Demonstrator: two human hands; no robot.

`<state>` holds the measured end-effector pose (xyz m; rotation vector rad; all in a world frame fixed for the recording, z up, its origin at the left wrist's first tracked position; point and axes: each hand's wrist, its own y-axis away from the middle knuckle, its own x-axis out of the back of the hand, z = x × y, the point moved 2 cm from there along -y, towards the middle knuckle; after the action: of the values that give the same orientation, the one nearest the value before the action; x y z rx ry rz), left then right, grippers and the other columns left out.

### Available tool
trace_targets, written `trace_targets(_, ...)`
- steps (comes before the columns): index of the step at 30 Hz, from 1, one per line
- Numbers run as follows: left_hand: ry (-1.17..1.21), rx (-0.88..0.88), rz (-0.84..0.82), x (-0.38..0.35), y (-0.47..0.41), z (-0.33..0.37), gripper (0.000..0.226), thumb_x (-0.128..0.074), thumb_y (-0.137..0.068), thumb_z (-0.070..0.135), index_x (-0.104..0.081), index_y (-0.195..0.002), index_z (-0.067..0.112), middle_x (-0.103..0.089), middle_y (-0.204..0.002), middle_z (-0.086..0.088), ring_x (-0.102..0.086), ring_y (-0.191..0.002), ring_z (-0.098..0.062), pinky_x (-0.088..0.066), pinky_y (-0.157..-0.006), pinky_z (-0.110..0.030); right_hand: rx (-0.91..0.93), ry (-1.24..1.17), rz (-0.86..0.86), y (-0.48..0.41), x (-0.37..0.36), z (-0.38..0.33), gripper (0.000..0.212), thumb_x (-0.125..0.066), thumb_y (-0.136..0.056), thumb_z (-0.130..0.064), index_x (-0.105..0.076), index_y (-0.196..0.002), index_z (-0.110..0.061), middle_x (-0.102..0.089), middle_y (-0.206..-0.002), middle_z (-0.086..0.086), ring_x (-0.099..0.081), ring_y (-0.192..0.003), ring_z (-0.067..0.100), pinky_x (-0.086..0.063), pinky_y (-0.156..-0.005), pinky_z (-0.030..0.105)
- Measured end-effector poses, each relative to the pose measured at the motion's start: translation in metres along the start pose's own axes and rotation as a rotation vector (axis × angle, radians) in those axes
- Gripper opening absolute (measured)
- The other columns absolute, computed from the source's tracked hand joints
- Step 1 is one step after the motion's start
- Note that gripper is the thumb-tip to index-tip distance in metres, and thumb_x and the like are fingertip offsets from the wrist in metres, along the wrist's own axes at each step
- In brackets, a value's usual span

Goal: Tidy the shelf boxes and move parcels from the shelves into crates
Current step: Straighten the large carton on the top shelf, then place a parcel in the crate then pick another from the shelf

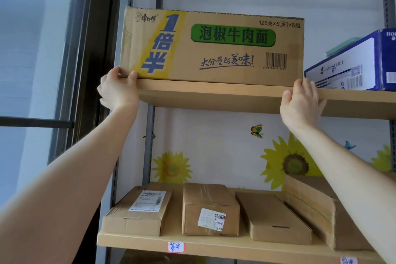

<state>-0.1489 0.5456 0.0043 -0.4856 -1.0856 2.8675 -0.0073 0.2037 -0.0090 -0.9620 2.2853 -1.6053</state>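
Risk: only the left hand pinched the noodle carton, at its lower-left corner, while the right hand lay fairly straight-fingered on the upper shelf lip holding nothing, so a one-corner pull could yaw it into the blue box or off the edge. Carton sat on that shelf, long axis along the edge, printed face toward camera.

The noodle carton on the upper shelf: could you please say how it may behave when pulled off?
The noodle carton is probably stiff: its front looks flat, barely creased. It is wide, so it may swing unless held at both ends. Weight is unclear; contents are hidden.
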Motion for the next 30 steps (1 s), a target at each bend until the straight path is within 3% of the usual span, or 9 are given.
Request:
trace_targets(7, -0.021, -0.01, -0.05, 0.006, -0.005, 0.0, 0.041, -0.058, -0.084, 0.039, -0.056, -0.121, 0.02, -0.049, -0.131, -0.003, -0.04, -0.124, -0.024, -0.032, -0.103, -0.044, -0.052, -0.208, 0.061, 0.029, -0.009, -0.025, 0.046, -0.033, -0.098, -0.02, -0.032, -0.141, -0.004, -0.018, -0.156, 0.01, -0.011, -0.145, 0.021, -0.007, -0.115, 0.044)
trace_targets(11, 0.14, -0.019, -0.062, 0.013, 0.012, -0.012, 0.041, -0.058, -0.086, 0.029, -0.054, -0.124, 0.016, -0.044, -0.133, -0.005, -0.044, -0.121, -0.021, -0.038, -0.102, -0.035, -0.005, -0.582, 0.057, 0.092, -0.024, -0.07, 0.038, -0.04, -0.097, -0.013, -0.045, -0.132, 0.001, -0.039, -0.145, 0.014, -0.031, -0.137, 0.022, -0.022, -0.111, 0.027)
trace_targets(14, 0.217, 0.023, -0.172, 0.028, 0.054, -0.053, 0.039, -0.054, -0.09, 0.028, -0.051, -0.127, 0.014, -0.049, -0.129, -0.005, -0.049, -0.116, -0.015, -0.04, -0.099, -0.029, 0.07, -0.754, -0.109, 0.162, -0.044, -0.104, 0.028, -0.046, -0.095, -0.01, -0.058, -0.118, 0.0, -0.059, -0.12, 0.013, -0.055, -0.113, 0.021, -0.038, -0.094, 0.015)
trace_targets(16, 0.091, 0.057, -0.356, 0.041, 0.084, -0.092, 0.04, -0.054, -0.091, 0.028, -0.051, -0.127, 0.012, -0.053, -0.127, -0.008, -0.051, -0.114, -0.017, -0.04, -0.097, -0.029, 0.109, -0.712, -0.402, 0.209, -0.064, -0.121, 0.027, -0.046, -0.095, -0.016, -0.06, -0.116, -0.006, -0.063, -0.11, 0.007, -0.057, -0.09, 0.007, -0.037, -0.074, -0.001)
trace_targets(19, -0.267, 0.059, -0.544, 0.064, 0.115, -0.154, 0.045, -0.053, -0.09, 0.033, -0.054, -0.122, 0.002, -0.055, -0.124, -0.018, -0.054, -0.111, -0.028, -0.043, -0.091, -0.037, 0.103, -0.512, -0.818, 0.266, -0.098, -0.134, 0.031, -0.038, -0.098, -0.025, -0.056, -0.118, -0.01, -0.06, -0.116, 0.006, -0.056, -0.094, 0.012, -0.039, -0.069, 0.006)
trace_targets(21, -0.501, 0.048, -0.57, 0.079, 0.126, -0.186, 0.048, -0.052, -0.089, 0.04, -0.058, -0.111, -0.002, -0.055, -0.117, -0.021, -0.053, -0.106, -0.033, -0.044, -0.086, -0.036, 0.036, -0.39, -0.927, 0.287, -0.113, -0.137, 0.035, -0.031, -0.1, -0.029, -0.053, -0.118, -0.009, -0.058, -0.12, 0.01, -0.056, -0.105, 0.021, -0.044, -0.078, 0.023)
trace_targets(23, -0.629, 0.089, -0.622, 0.088, 0.133, -0.206, 0.049, -0.051, -0.088, 0.046, -0.061, -0.106, 0.002, -0.055, -0.114, -0.019, -0.053, -0.105, -0.033, -0.046, -0.088, -0.037, -0.014, -0.308, -0.976, 0.297, -0.123, -0.137, 0.036, -0.028, -0.1, -0.029, -0.051, -0.118, -0.007, -0.058, -0.123, 0.012, -0.056, -0.108, 0.025, -0.044, -0.083, 0.028)
trace_targets(26, -0.558, 0.144, -0.694, 0.091, 0.135, -0.218, 0.043, -0.052, -0.087, 0.046, -0.063, -0.099, 0.006, -0.062, -0.101, -0.011, -0.058, -0.09, -0.026, -0.05, -0.077, -0.035, -0.064, -0.316, -0.987, 0.305, -0.132, -0.135, 0.035, -0.03, -0.1, -0.026, -0.049, -0.124, -0.009, -0.056, -0.129, 0.011, -0.054, -0.115, 0.025, -0.045, -0.096, 0.034)
trace_targets(30, -0.265, 0.244, -0.61, 0.101, 0.142, -0.215, 0.035, -0.065, -0.083, 0.03, -0.056, -0.109, 0.009, -0.053, -0.089, 0.006, -0.05, -0.079, -0.01, -0.037, -0.06, -0.018, -0.16, -0.482, -0.898, 0.309, -0.125, -0.126, 0.036, -0.041, -0.097, -0.022, -0.048, -0.131, -0.013, -0.053, -0.134, 0.004, -0.051, -0.121, 0.019, -0.038, -0.09, 0.02)
